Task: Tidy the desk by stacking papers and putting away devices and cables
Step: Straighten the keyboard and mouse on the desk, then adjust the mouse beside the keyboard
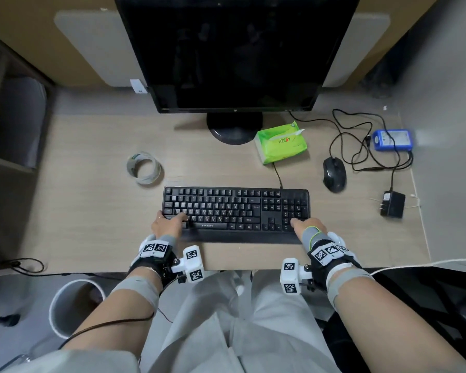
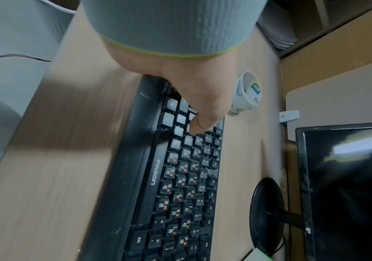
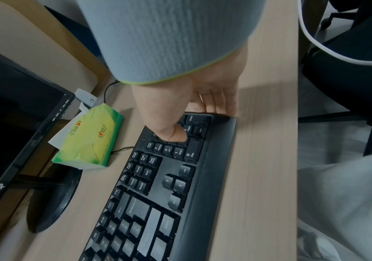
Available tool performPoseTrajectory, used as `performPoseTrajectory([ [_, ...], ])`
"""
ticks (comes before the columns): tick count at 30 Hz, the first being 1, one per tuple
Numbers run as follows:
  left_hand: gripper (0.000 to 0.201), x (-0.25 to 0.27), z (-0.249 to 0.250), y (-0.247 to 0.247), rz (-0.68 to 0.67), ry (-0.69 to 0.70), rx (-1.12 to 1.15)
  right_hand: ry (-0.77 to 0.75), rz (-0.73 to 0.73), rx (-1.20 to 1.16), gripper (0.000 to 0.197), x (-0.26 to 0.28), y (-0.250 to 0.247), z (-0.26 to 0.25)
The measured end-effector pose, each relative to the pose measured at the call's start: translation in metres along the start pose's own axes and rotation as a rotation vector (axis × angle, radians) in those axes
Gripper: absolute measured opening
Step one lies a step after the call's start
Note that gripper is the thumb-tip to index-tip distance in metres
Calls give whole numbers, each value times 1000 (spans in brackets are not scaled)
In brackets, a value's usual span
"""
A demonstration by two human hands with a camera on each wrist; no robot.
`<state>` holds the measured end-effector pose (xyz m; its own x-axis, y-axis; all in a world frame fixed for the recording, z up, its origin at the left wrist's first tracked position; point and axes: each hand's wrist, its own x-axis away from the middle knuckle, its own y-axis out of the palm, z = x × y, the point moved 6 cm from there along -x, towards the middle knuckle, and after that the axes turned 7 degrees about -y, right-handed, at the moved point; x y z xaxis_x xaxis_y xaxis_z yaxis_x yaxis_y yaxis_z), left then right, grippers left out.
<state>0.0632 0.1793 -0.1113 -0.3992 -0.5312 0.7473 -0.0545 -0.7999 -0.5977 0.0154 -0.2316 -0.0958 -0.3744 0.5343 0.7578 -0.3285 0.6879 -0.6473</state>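
A black keyboard [image 1: 234, 211] [image 2: 180, 176] [image 3: 158, 194] lies near the desk's front edge, before the monitor. My left hand [image 1: 170, 223] [image 2: 191, 91] grips its front left corner, thumb pressed on the keys and the other fingers hidden round the end. At the front right corner my right hand [image 1: 304, 226] [image 3: 191, 109] holds on, thumb on the number pad and fingers curled over the right end. A black mouse [image 1: 334, 173], a blue device [image 1: 392, 140], a black power adapter [image 1: 393, 204] and tangled black cables [image 1: 345, 141] lie to the right.
A dark monitor [image 1: 234, 49] stands at the back on a round foot. A green tissue pack [image 1: 280, 142] [image 3: 89, 136] sits beside the foot, a tape roll [image 1: 144, 168] [image 2: 246, 91] left of the keyboard. Stacked papers [image 2: 276, 26] rest on a left shelf; a white bin [image 1: 73, 305] stands below.
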Motion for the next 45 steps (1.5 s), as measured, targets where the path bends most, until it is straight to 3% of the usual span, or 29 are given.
performPoseTrajectory([
  [8, 79, 7, -1, 1, 8, 7, -31, -7, -26, 31, 62, 0, -2, 0],
  [11, 71, 19, 5, 2, 65, -16, -33, -2, -33, -50, 58, 0, -15, 5],
  [13, 79, 27, 6, -2, 129, -63, -44, -7, 7, -109, 62, -2, -23, 1],
  [19, 80, 70, 66, 25, 232, 123, -31, -146, 229, -258, 76, -32, -92, -22],
  [23, 69, 84, 87, 59, 170, 199, 6, -302, 280, -110, 76, -69, -126, -38],
  [25, 76, 86, 91, 81, 105, 245, -55, -351, 226, -41, 75, -89, -127, -52],
  [27, 94, 90, 92, 100, 98, 264, -225, -376, 168, 26, 72, -105, -122, -61],
  [29, 111, 95, 89, 117, 107, 203, -423, -384, 128, 30, 64, -121, -118, -60],
  [33, 129, 102, 72, 130, 93, 36, -485, -455, 131, 77, 65, -125, -120, -53],
  [35, 134, 103, 70, 132, 102, 28, -537, -450, 153, 91, 65, -123, -121, -45],
  [38, 136, 105, 73, 133, 94, 34, -622, -417, 104, 132, 51, -113, -115, -24],
  [45, 139, 104, 72, 125, 100, 64, -625, -385, 82, 122, 60, -76, -78, 32],
])
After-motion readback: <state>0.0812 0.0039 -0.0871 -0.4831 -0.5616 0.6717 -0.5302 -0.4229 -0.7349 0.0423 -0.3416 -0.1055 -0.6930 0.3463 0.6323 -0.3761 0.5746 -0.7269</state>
